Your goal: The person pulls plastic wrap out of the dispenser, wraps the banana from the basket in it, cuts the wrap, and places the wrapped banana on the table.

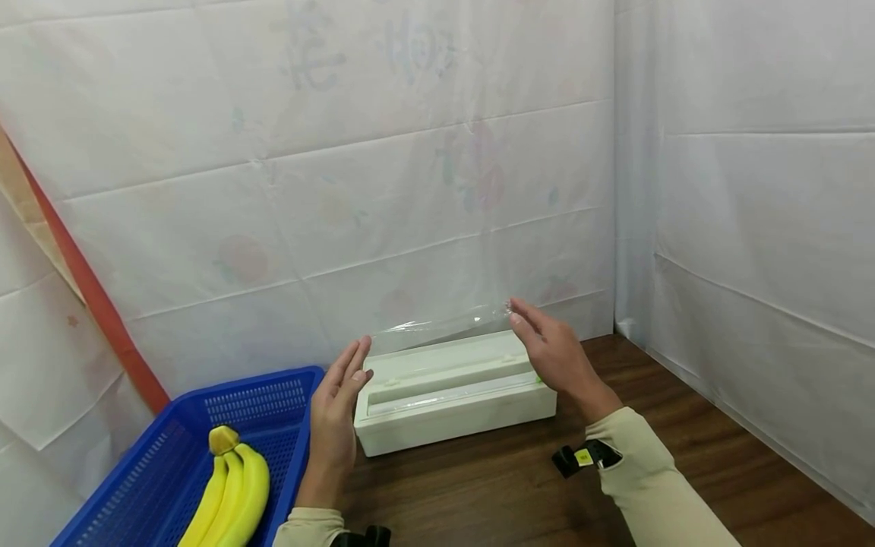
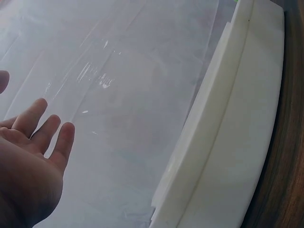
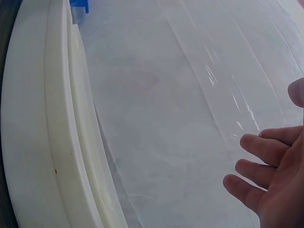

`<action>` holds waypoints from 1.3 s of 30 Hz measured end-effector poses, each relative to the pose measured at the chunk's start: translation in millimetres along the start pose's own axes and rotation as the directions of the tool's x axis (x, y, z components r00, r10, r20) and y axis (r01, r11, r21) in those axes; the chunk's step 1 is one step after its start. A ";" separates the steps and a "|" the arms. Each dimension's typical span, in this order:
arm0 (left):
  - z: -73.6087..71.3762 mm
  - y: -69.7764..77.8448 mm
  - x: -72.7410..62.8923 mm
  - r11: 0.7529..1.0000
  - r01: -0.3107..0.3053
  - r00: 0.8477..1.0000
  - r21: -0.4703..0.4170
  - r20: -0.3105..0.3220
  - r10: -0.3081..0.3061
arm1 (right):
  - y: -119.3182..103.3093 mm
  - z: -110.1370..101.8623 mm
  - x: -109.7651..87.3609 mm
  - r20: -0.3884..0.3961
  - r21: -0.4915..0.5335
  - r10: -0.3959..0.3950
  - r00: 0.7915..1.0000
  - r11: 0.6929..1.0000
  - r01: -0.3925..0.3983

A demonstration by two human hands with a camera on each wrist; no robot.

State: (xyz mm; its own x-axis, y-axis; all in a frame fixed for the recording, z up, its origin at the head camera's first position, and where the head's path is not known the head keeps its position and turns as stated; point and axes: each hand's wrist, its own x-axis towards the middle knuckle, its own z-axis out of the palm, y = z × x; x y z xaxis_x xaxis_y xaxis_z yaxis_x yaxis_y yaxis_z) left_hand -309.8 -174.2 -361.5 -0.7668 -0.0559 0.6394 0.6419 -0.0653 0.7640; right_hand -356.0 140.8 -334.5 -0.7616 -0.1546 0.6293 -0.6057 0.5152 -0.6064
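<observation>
A thin strip of clear cling film stretches between my two hands, above the far side of a white cling film dispenser. My left hand holds the film's left end by the fingertips, just off the dispenser's left end. At the other end, my right hand pinches the film between thumb and fingertips. In the left wrist view the film shows as shiny creases beyond my spread fingers. The dispenser's lid is raised, and a film roll shows in its slot.
A blue plastic basket stands on the left, close beside my left forearm, with yellow bananas in it. Brown wood-grain tabletop lies under the dispenser. White sheeting hangs behind and on the right. A red-edged strip leans at left.
</observation>
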 end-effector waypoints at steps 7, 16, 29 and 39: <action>2.0 4.1 1.5 0.999 -0.030 0.999 -0.019 0.036 0.031 | -2.9 -1.3 -0.9 -0.011 0.035 0.015 1.000 0.999 -0.015; 2.5 10.3 0.2 0.999 -0.049 0.997 -0.013 0.061 0.049 | -5.5 -0.1 -1.6 -0.003 0.040 0.009 1.000 0.999 -0.009; -0.6 21.7 -1.7 0.999 -0.028 0.996 -0.031 0.078 0.031 | -15.0 1.8 -1.0 0.041 0.039 -0.024 0.999 0.999 0.023; 3.5 28.5 -0.1 0.999 0.002 0.992 -0.045 0.126 0.004 | -18.8 0.5 -3.7 0.051 0.034 -0.005 0.999 0.999 0.003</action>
State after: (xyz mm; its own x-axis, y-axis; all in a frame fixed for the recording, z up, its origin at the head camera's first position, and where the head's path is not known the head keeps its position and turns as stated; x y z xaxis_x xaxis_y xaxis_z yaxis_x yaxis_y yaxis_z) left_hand -291.5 -172.6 -339.5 -0.7584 0.0703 0.6479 0.6396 -0.1105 0.7607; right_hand -341.9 131.3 -325.7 -0.7694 -0.1998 0.6067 -0.6155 0.4861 -0.6204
